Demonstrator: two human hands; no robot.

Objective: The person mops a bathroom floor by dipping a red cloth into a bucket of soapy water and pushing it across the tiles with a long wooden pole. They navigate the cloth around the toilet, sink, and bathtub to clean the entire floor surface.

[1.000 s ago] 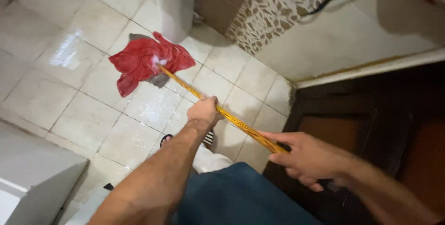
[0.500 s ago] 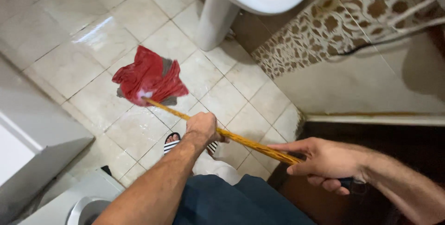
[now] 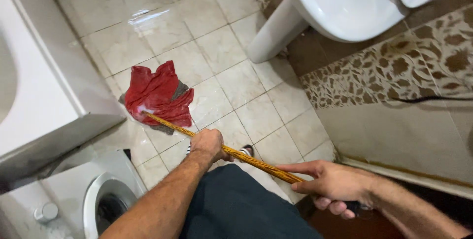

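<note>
The red rag [image 3: 156, 95] had slid back from the sink stand [image 3: 274, 33] toward the white tub [image 3: 47, 88], lying at ten o'clock from my hands. My left hand [image 3: 209, 144] gripped the yellow mop stick [image 3: 224, 151] midway. My right hand [image 3: 331, 185] held its end, pointer finger straight.

A mop with a yellow, dark-streaked wooden handle [image 3: 231, 153] runs slanted down to a crumpled red cloth [image 3: 156, 94] over grey rag, lying flat on the wet tiled floor [image 3: 217, 47].
</note>
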